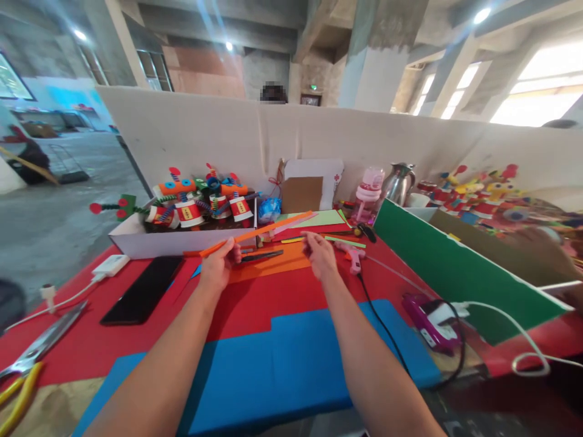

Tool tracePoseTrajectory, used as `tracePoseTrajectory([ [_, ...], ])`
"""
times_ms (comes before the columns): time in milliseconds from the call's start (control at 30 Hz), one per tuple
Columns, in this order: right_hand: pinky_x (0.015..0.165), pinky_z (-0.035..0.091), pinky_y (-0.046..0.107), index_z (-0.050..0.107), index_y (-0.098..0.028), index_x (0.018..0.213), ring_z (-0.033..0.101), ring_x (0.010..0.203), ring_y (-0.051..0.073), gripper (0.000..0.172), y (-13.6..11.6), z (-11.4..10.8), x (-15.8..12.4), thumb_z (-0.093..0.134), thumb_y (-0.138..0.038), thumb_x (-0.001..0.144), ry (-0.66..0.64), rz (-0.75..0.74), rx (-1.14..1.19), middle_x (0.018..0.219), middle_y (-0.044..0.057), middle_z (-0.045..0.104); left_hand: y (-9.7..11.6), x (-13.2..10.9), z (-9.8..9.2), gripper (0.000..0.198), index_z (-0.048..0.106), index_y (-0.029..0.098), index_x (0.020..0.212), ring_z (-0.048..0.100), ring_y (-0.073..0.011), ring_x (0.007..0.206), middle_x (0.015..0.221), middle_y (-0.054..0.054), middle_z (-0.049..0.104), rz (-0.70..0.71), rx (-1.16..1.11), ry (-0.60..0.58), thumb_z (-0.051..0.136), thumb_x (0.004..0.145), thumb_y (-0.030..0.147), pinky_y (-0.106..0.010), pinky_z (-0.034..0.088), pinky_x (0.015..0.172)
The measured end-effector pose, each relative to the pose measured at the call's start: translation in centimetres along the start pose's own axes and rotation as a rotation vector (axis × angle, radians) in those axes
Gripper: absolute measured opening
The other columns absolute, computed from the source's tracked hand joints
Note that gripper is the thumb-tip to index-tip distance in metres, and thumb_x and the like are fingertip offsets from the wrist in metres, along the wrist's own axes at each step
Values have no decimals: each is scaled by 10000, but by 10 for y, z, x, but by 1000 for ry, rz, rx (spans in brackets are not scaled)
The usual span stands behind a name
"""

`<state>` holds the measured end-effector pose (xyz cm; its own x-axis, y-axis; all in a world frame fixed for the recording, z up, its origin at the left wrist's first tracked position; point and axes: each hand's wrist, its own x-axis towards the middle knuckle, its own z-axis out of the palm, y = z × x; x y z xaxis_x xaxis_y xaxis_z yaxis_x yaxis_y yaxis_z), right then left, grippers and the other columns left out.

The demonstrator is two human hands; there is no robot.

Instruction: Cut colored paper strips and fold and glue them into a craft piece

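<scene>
My left hand (220, 264) pinches a long orange paper strip (259, 232) near its lower left end. The strip slants up and to the right over the table. My right hand (321, 256) is closed, its thumb and fingertips together a little below the strip's far part; whether anything is between them I cannot make out. Beside it lies a pink glue gun (354, 258) with a black cord. Dark-handled scissors (262, 256) rest on an orange sheet (273, 267) between my hands. Several coloured strips lie beyond my right hand.
A white box (150, 241) of paper-cup figures stands left, near a black phone (143, 290) and large shears (43, 346). A green-sided box (455, 273) and purple power strip (430, 325) are right. A steel jug (399, 182) and pink bottle (368, 194) stand behind. Another person's hand (537, 252) is far right.
</scene>
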<state>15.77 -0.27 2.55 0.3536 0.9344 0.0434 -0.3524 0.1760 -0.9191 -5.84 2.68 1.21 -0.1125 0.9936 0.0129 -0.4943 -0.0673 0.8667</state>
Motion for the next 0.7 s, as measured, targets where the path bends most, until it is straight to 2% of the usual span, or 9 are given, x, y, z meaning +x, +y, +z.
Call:
tracePoseTrajectory([
  [67,489,368,192,602,-172,693,450,481,49,347,10,15,-11,764,-459,583,-244,110,-100,592,-54,547,-2,-4,4,275,598,149,599,484,-72,451,522,18,570,-57,4,-70,764,573,367,-192,381,433],
  [167,473,361,201,561,-172,624,428,441,54,405,19,31,-25,715,-546,628,-412,162,-213,496,-70,477,-7,-12,8,261,606,147,605,485,-80,464,537,7,573,-95,74,-223,759,607,358,-208,369,442],
  [300,465,362,214,526,-176,556,396,414,57,488,24,37,-32,633,-640,665,-373,127,-245,442,-79,396,-10,-19,11,267,613,141,614,480,-92,482,549,3,569,-107,161,-333,741,651,372,-234,371,470],
  [367,466,361,216,525,-181,561,390,418,59,501,27,38,-32,611,-663,667,-349,86,-240,443,-78,391,-12,-21,12,307,607,140,607,479,-96,494,546,6,562,-113,196,-385,717,681,417,-240,373,491],
  [467,453,353,222,508,-193,563,400,421,69,520,34,42,-33,579,-698,664,-380,49,-271,447,-67,416,-14,-25,15,376,580,147,564,476,-102,494,514,7,549,-117,264,-468,687,701,481,-247,357,506],
  [700,445,349,220,503,-198,550,397,426,75,526,34,40,-32,568,-709,653,-380,27,-359,448,-63,411,-12,-26,17,438,529,161,485,448,-96,493,478,13,512,-43,353,-458,629,731,510,-252,342,544],
])
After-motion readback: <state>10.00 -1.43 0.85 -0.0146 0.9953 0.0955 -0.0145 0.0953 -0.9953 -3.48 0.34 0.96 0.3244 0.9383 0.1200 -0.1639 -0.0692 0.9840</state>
